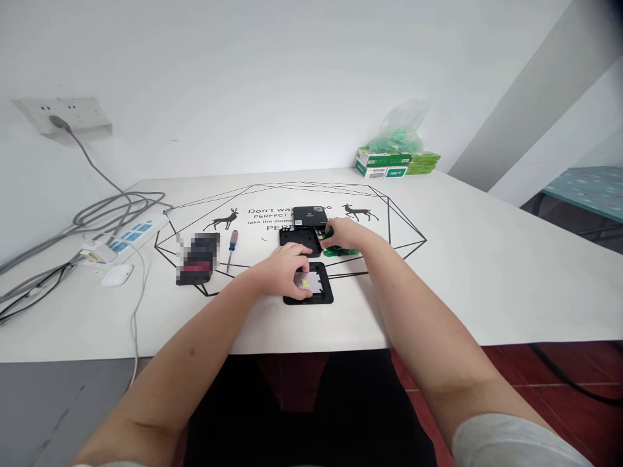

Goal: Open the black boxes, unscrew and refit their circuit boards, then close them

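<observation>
My left hand (285, 269) lies with bent fingers on a black square casing half (311, 288) that has a grey pad inside, near the table's front edge. Just beyond it lies a second black casing half (300, 239), and behind that a closed black box (311, 215). My right hand (343, 232) reaches to the right of these, its fingers curled on a green circuit board (341, 250) lying on the white table (462, 272). What the fingertips pinch is hidden.
A screwdriver with a red and blue handle (232, 248) and a blurred dark object (198, 258) lie to the left. Further left are a power strip (127, 237), cables and a white mouse (117, 275). Green boxes and a bag (396, 152) stand at the back.
</observation>
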`<state>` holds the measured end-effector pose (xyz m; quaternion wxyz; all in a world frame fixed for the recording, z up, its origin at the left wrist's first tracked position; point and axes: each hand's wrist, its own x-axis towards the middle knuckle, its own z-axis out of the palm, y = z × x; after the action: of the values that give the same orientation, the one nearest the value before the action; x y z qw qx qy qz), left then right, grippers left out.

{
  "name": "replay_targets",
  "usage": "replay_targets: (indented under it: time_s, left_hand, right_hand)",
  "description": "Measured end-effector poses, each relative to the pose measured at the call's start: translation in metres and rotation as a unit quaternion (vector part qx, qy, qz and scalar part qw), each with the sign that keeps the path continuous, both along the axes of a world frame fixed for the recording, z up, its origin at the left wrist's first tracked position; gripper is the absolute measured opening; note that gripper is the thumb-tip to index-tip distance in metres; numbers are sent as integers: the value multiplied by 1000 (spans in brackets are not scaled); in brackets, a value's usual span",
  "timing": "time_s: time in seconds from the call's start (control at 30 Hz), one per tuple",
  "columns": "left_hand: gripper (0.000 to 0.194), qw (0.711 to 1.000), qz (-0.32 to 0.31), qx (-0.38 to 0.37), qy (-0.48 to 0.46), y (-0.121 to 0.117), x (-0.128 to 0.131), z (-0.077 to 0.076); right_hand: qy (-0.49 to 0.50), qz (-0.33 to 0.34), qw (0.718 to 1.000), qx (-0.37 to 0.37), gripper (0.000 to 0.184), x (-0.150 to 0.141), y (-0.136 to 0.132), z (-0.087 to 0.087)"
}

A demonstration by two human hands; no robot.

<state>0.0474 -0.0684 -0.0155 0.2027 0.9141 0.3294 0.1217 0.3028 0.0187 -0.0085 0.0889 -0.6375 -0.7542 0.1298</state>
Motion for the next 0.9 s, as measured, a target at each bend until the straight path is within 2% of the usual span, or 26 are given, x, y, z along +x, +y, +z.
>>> replay_targets:
  time_s: [0.3,0.37,0.43,0.47,0.53,0.6,0.63,0.7,0.9]
  left_hand:
    - [30,1000,24,-6,-6,6,-5,0]
    - [30,1000,24,-6,-9,6,-5,1]
    - [30,1000,19,-3,-13,7,-6,0]
    - [29,1000,15,-1,-15,7,-6,0]
    - [29,1000,9,3,-16,8,-7,-1]
    - [30,1000,8,4,-15,9,-7,-2]
    - [30,1000,9,5,-16,10,-7,-3]
    - [31,1000,9,10,-20,11,-6,-5]
    - [33,999,-3,32,-24,16,3,-10]
  right_hand:
    - [20,3,1000,7,22,-7,-5,4]
    - [60,-6,998,7,20,-6,-9,10]
    - [188,-29,982,7,22,-10,-16,18]
    - [282,-33,959,4,28,-14,-21,23]
    - [489,-19,872,7,44,-27,-32,31]
    - [619,11,785,21,59,-46,-46,38]
    - [653,19,757,28,65,-55,-53,40]
    - [694,23,719,39,69,-73,-65,41]
    - [740,72,665,75,67,-94,-77,27]
